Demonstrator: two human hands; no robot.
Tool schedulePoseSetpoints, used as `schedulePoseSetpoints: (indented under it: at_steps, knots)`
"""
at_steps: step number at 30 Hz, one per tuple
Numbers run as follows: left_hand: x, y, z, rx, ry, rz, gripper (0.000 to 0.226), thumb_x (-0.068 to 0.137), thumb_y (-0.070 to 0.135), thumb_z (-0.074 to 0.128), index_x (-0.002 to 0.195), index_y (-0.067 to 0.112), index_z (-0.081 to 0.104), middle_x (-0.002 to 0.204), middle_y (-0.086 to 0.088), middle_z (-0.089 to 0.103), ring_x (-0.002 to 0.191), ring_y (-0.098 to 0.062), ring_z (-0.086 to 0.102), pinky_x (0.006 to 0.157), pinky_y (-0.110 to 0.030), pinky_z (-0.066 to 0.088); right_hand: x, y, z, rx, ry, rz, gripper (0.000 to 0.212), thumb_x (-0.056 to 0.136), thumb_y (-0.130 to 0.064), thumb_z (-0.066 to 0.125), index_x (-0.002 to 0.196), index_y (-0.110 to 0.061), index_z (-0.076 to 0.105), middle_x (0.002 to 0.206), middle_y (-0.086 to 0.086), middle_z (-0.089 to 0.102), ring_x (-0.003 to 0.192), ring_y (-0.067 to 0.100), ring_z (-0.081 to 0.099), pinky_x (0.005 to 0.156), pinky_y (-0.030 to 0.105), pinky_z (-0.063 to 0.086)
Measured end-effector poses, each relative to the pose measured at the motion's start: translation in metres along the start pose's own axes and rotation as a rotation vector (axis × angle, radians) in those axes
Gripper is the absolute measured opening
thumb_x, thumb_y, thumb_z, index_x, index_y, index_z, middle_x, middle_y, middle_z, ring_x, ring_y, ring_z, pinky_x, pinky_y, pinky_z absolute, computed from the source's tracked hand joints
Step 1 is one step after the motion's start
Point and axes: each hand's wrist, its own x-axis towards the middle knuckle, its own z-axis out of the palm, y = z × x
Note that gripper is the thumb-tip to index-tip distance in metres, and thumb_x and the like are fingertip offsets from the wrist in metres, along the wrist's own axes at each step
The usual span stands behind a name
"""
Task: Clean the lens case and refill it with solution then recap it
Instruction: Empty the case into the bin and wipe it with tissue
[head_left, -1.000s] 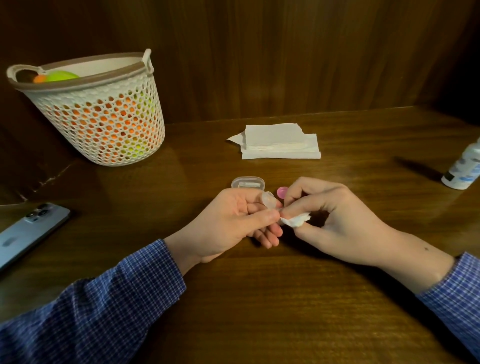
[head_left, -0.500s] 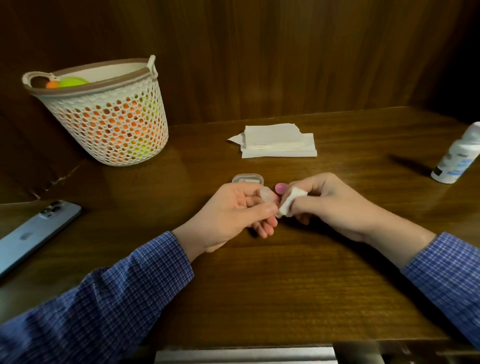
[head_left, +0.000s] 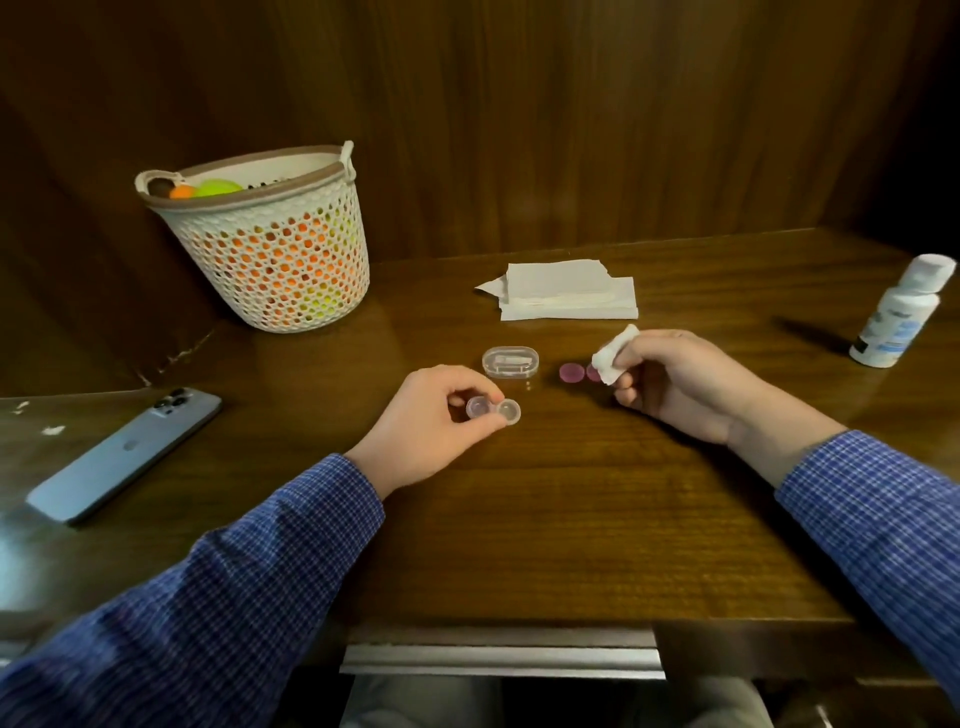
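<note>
The clear two-cup lens case (head_left: 494, 410) lies uncapped and low over the table, pinched at its left cup by my left hand (head_left: 434, 427). My right hand (head_left: 675, 382) is off to the right and grips a small wad of white tissue (head_left: 613, 355). Two pink caps (head_left: 571, 372) lie on the table just left of that wad; the tissue partly hides the right one. The white solution bottle (head_left: 901, 314) stands capped and leaning at the far right.
A clear oval box (head_left: 510, 362) sits behind the case. Folded white tissues (head_left: 566, 298) lie further back. A perforated basket (head_left: 265, 244) with coloured balls stands at the back left, a phone (head_left: 124, 457) lies at the left, and the table's front edge (head_left: 498, 636) is near me.
My hands have parted: the right one drew the tissue wad away to the right, and the left one brought the case down toward the table. The camera has pulled back.
</note>
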Motion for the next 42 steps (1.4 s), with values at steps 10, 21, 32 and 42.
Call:
schedulePoseSetpoints:
  at_steps: [10, 21, 32, 42]
  knots:
    - [0.001, 0.0, -0.001, 0.092, 0.001, 0.087, 0.041, 0.09, 0.026, 0.078, 0.129, 0.031, 0.065, 0.112, 0.022, 0.067, 0.106, 0.004, 0.062, 0.092, -0.017, 0.051, -0.005, -0.001, 0.0, 0.051, 0.004, -0.001, 0.012, 0.093, 0.006, 0.054, 0.093, 0.0, 0.066, 0.072, 0.009, 0.063, 0.062, 0.013, 0.053, 0.052, 0.022, 0.048]
    - [0.013, -0.01, -0.022, 0.144, -0.077, 0.078, 0.045, 0.092, 0.014, 0.074, 0.126, 0.04, 0.058, 0.103, 0.021, 0.07, 0.103, 0.01, 0.062, 0.083, -0.006, 0.047, 0.004, -0.001, -0.005, 0.03, -0.028, 0.017, 0.013, 0.093, 0.002, 0.057, 0.095, 0.0, 0.069, 0.075, 0.009, 0.062, 0.06, 0.012, 0.055, 0.055, 0.022, 0.049]
    - [0.04, 0.031, -0.01, 0.19, 0.068, 0.186, 0.044, 0.087, 0.038, 0.075, 0.128, 0.034, 0.061, 0.116, 0.026, 0.054, 0.11, 0.005, 0.047, 0.089, -0.017, 0.039, 0.011, -0.011, -0.025, 0.242, 0.112, -0.027, 0.024, 0.093, -0.011, 0.058, 0.117, -0.008, 0.056, 0.079, 0.002, 0.044, 0.061, 0.01, 0.046, 0.058, 0.023, 0.043]
    - [0.099, 0.058, 0.049, 0.26, -0.234, 0.189, 0.058, 0.096, 0.042, 0.067, 0.148, 0.035, 0.041, 0.119, 0.014, 0.065, 0.119, -0.01, 0.051, 0.104, -0.046, 0.05, 0.014, -0.018, -0.035, 0.311, 0.241, 0.022, 0.033, 0.091, -0.009, 0.058, 0.125, -0.009, 0.053, 0.087, 0.004, 0.045, 0.06, 0.011, 0.045, 0.058, 0.023, 0.041]
